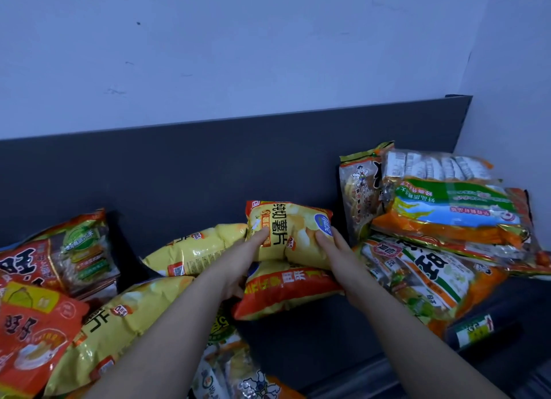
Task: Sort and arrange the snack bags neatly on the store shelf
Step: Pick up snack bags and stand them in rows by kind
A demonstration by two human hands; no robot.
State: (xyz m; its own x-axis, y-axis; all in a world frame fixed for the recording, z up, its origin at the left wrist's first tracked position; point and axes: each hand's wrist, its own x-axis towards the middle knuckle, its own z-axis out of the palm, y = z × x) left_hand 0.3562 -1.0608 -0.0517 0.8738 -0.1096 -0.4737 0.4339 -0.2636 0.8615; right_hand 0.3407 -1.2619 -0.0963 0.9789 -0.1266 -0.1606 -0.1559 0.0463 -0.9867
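A yellow chip bag (290, 228) with a red top edge stands against the dark shelf back panel (179, 172), on top of another yellow and red chip bag (283, 291). My left hand (241, 261) grips its left side, thumb across the front. On the bag's right side my right hand (340, 255) holds it the same way. Two more yellow chip bags (190, 249) (119, 324) lie to the left. Orange and green rice cracker bags (447, 207) are stacked at the right.
Red and orange snack bags (38, 294) pile up at the far left. More bags (232, 374) lie low in the middle near me. A price tag (474, 330) sits on the shelf's front edge at right. A pale wall (238, 55) rises behind the shelf.
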